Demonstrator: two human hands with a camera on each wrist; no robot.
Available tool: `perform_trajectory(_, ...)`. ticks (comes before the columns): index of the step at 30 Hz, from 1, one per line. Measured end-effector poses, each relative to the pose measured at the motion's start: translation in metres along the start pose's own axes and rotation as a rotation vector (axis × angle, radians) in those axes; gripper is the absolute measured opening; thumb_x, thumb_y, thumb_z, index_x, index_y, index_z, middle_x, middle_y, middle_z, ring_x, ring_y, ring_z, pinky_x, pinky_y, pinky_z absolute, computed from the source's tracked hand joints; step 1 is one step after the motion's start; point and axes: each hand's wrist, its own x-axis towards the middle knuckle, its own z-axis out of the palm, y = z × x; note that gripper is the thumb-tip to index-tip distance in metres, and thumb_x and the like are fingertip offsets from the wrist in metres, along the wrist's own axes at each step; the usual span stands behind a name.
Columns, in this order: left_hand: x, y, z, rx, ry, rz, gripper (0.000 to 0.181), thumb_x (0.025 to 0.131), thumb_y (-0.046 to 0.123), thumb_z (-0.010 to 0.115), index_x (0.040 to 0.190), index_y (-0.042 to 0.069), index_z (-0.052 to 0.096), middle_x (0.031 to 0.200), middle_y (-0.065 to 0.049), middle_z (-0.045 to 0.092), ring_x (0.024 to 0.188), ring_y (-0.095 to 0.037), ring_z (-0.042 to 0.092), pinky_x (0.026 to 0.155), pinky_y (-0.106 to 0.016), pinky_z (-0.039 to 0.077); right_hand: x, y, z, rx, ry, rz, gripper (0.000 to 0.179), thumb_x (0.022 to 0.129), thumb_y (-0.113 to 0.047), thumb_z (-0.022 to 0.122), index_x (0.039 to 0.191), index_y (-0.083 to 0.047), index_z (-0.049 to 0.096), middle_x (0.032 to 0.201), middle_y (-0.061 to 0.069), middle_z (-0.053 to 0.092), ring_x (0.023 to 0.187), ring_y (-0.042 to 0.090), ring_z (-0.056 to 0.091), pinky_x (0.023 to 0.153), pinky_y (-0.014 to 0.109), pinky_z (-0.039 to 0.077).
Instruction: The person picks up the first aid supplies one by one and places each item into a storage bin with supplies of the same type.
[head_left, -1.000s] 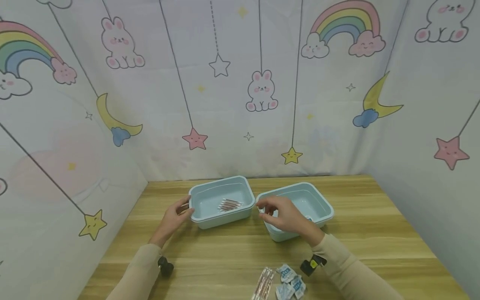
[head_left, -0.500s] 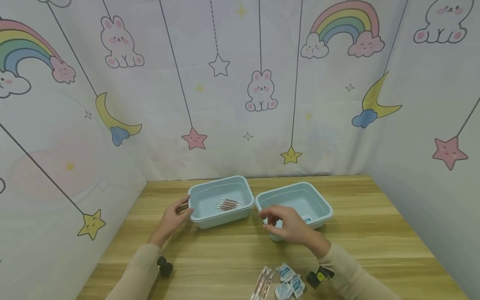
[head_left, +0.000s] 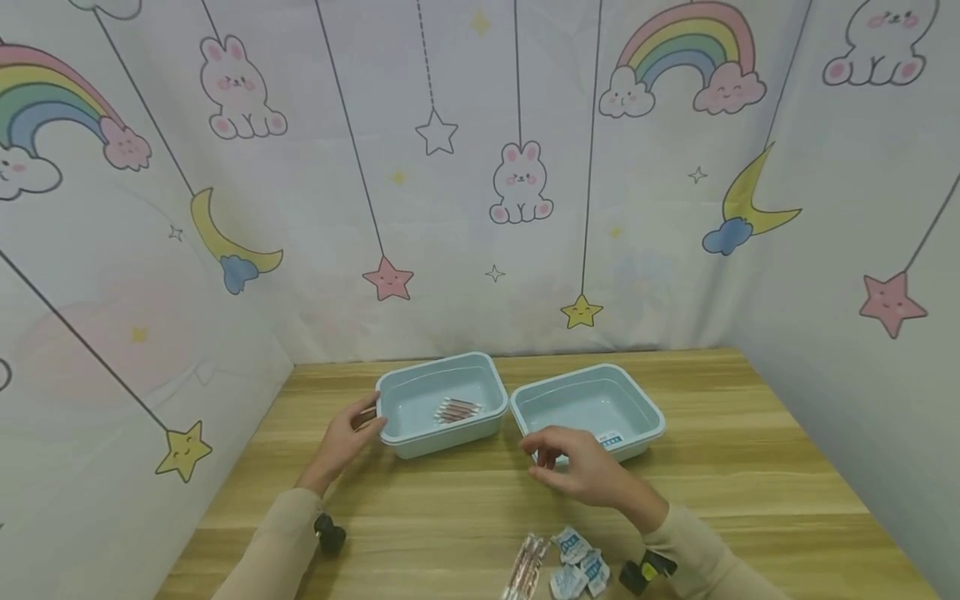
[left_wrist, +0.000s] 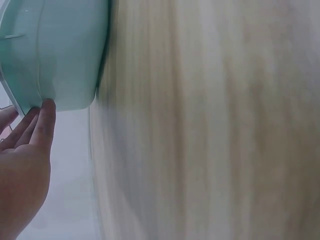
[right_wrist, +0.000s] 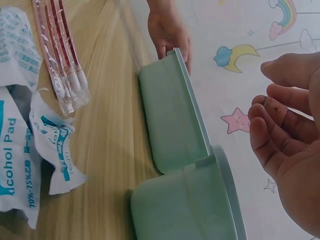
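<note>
My left hand [head_left: 347, 437] holds the left end of a light blue plastic tub [head_left: 450, 441]. In the left wrist view its fingers [left_wrist: 46, 122] lie against the wall under the rim. Inside that tub are several reddish-brown cotton swabs [head_left: 457, 410] with white tips. Just in front of a second light blue tub [head_left: 626, 396], my right hand [head_left: 588, 471] hovers with loosely curled fingers and nothing between them. A white and blue packet [head_left: 611, 439] lies in this tub, partly hidden by the hand.
On the wooden table near the front lie wrapped swabs [head_left: 527, 568] and several alcohol pad packets [head_left: 573, 575]. The two tubs nearly touch at their near corners. Patterned cloth walls [head_left: 465, 317] enclose the table at the back and sides.
My right hand has drawn back from over the right tub toward the front and slightly right, uncovering more of the packet inside. The left hand stays at the left tub.
</note>
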Motion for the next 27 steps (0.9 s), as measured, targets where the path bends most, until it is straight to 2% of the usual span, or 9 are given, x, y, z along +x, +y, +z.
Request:
perform_trajectory(5, -0.001, 0.001, 0.0, 0.0, -0.002, -0.022, 0.061, 0.087, 0.022, 0.063, 0.138, 0.004, 0.037, 0.142, -0.017, 0.036, 0.124, -0.036, 0.044, 0.093, -0.028, 0.047, -0.004, -0.001, 0.002, 0.013, 0.005, -0.026, 0.03, 0.085, -0.013, 0.064, 0.114, -0.016, 0.058, 0.1, -0.002, 0.063, 0.076, 0.002, 0.057, 0.064, 0.02, 0.052)
perform_trajectory(12, -0.002, 0.003, 0.0, -0.003, -0.009, -0.017, 0.062, 0.087, 0.022, 0.062, 0.139, 0.003, 0.035, 0.143, -0.018, 0.035, 0.124, -0.036, 0.043, 0.093, -0.027, 0.047, -0.011, -0.005, 0.005, 0.002, -0.012, 0.0, 0.033, 0.081, -0.007, 0.067, 0.112, -0.014, 0.059, 0.098, -0.001, 0.064, 0.073, 0.004, 0.057, 0.061, 0.022, 0.053)
perform_trajectory(17, -0.003, 0.003, 0.0, 0.0, -0.008, -0.008, 0.064, 0.086, 0.026, 0.063, 0.139, 0.004, 0.035, 0.143, -0.019, 0.035, 0.124, -0.036, 0.043, 0.093, -0.027, 0.047, -0.01, -0.019, 0.005, 0.022, -0.003, -0.01, 0.034, 0.078, 0.0, 0.069, 0.109, -0.008, 0.06, 0.096, 0.003, 0.064, 0.07, 0.012, 0.059, 0.058, 0.028, 0.053)
perform_trajectory(21, -0.002, 0.002, 0.0, 0.013, -0.002, -0.007, 0.067, 0.085, 0.031, 0.064, 0.139, 0.005, 0.035, 0.143, -0.018, 0.035, 0.124, -0.035, 0.044, 0.093, -0.028, 0.047, -0.008, -0.031, 0.001, 0.029, -0.016, -0.024, 0.03, 0.078, 0.0, 0.068, 0.107, -0.007, 0.06, 0.093, 0.003, 0.064, 0.069, 0.014, 0.058, 0.059, 0.026, 0.053)
perform_trajectory(27, -0.002, 0.001, 0.0, 0.006, -0.002, -0.004, 0.059, 0.088, 0.02, 0.062, 0.139, 0.004, 0.036, 0.142, -0.018, 0.036, 0.123, -0.036, 0.044, 0.093, -0.027, 0.047, -0.009, -0.036, 0.004, 0.043, -0.042, -0.017, 0.028, 0.079, -0.001, 0.068, 0.105, -0.005, 0.061, 0.094, 0.004, 0.064, 0.071, 0.019, 0.06, 0.062, 0.028, 0.054)
